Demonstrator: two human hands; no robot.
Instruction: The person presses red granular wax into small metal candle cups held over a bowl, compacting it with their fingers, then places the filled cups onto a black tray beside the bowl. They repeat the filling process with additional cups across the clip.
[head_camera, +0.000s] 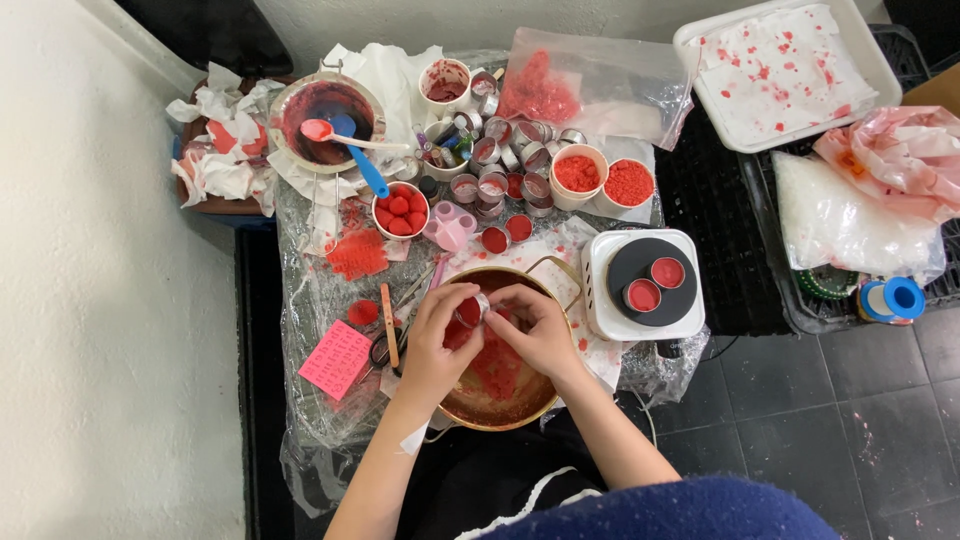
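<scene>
Red-waxed round metal tin (471, 310) | left hand (432, 345), right hand (540, 330) grasping it | over brass bowl (545, 400)

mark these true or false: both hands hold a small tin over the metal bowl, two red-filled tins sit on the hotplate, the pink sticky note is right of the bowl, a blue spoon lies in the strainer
1. Both hands hold a small tin over the metal bowl: true.
2. Two red-filled tins sit on the hotplate: true.
3. The pink sticky note is right of the bowl: false, it lies to its left.
4. A blue spoon lies in the strainer: true; a white spoon lies there too.
</scene>
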